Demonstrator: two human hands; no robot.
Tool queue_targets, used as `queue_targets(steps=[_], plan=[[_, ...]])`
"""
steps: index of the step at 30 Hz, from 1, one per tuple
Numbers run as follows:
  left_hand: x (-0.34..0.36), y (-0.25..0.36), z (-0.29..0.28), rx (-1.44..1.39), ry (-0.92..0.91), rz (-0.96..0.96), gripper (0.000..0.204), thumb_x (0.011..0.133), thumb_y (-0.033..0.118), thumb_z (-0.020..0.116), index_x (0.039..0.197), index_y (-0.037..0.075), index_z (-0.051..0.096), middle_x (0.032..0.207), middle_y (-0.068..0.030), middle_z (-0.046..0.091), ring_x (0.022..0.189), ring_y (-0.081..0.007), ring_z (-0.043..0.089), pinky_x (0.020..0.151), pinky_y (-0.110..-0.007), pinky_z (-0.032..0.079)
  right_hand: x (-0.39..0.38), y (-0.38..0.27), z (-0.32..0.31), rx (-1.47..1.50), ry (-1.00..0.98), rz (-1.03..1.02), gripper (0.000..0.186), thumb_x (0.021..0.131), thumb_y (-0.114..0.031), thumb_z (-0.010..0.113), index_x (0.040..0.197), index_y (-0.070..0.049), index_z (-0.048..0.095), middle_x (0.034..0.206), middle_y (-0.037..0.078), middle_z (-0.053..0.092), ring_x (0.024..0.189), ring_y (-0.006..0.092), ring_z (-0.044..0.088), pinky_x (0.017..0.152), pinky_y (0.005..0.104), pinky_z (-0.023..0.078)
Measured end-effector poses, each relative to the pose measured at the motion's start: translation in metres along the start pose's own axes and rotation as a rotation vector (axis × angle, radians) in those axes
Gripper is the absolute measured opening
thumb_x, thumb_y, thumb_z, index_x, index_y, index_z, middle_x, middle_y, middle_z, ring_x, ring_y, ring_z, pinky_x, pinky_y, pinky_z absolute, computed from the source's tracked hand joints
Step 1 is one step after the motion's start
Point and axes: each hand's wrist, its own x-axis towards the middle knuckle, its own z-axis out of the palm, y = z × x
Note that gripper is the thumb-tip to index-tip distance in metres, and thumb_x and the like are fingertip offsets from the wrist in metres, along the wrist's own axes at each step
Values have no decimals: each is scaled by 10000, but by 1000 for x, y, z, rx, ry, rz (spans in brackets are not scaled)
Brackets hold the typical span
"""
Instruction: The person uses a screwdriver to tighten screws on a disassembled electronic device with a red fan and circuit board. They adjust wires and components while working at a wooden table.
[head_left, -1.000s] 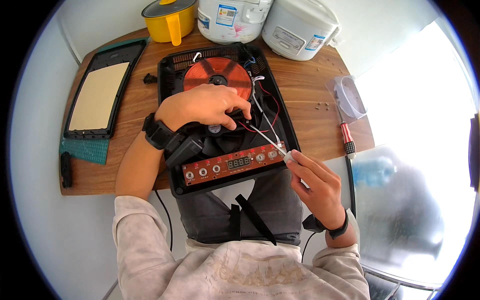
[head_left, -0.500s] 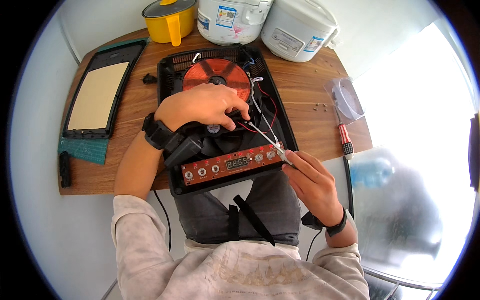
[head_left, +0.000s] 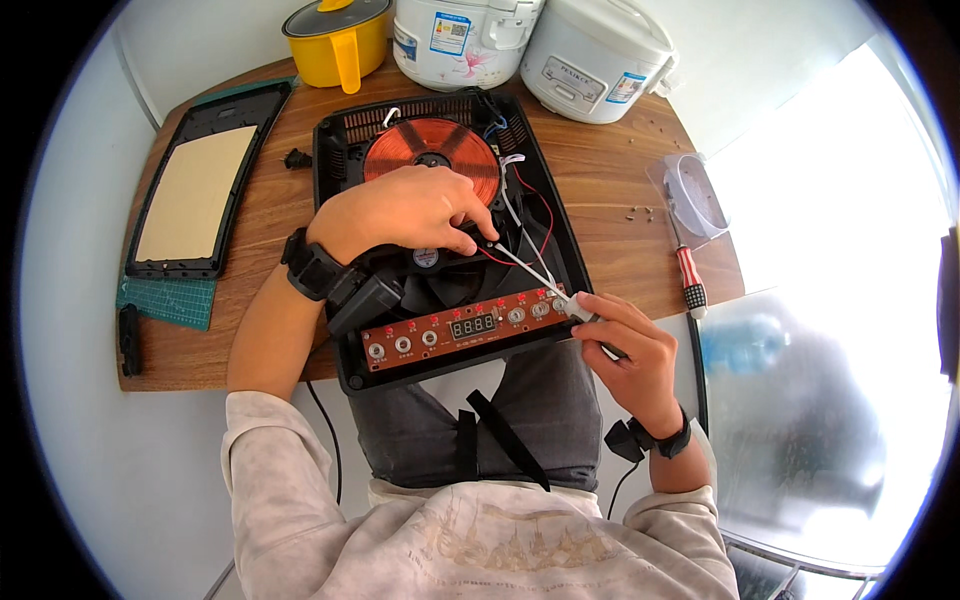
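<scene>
Taking 12 o'clock as away from the person, the open black housing (head_left: 562,240) lies flat at 12 o'clock, by the near edge of the wooden surface (head_left: 620,260). The right hand (head_left: 636,352), at 4 o'clock of the housing, is closed around the handle of a screwdriver (head_left: 533,272); the thin shaft points toward 10 o'clock, its tip just beside the left forefinger. The left hand (head_left: 425,210) reaches over the housing, half curled, thumb and forefinger parted with no object visible between them; what the other fingers contact cannot be told. The screwdriver is probably light and rigid: grip it by the handle only and apply modest force, since the narrow tip may slip. The housing is likely stiff plastic, fairly light for its size; take hold of it by the outer walls at 3 and 9 o'clock. Treat the red coil (head_left: 432,138) at 12 o'clock, the control board (head_left: 445,337) at 6 o'clock and the fan (head_left: 440,290) just inward of that board as fragile, not as handholds. The thin red wire (head_left: 550,222) at 3 o'clock appears flexible and may snag; route fingers and shaft clear of it.
</scene>
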Motion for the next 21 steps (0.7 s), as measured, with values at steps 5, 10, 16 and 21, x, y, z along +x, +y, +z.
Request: queue_targets(steps=[5,10,16,21], plan=[[1,1,0,22,1,-2,303,873,279,788,1160,181,788,902,-84,618,885,-254,630,750,-394,498,-1,-3,-1,25,-2,80,178,757,89,735,903,-6,768,1178,127,752,1065,298,737,895,350,587],[0,5,-2,5,-12,-33,305,858,256,798,1153,177,781,891,-72,606,899,-254,621,765,-400,496,-4,-5,0,59,7,182,150,787,72,737,908,-12,764,1183,119,760,1019,270,758,872,325,591],[1,3,2,35,-23,-22,350,830,210,805,1170,176,725,908,-59,584,903,-254,619,765,-404,500,-2,-5,0,98,44,218,139,804,57,747,922,-17,755,1179,129,766,988,253,769,863,312,591],[0,-1,3,46,-3,20,369,827,195,803,1182,181,702,914,-60,583,906,-258,625,759,-414,501,-1,-8,-2,85,32,230,118,807,46,758,906,-18,750,1185,136,763,986,256,770,855,314,595]])
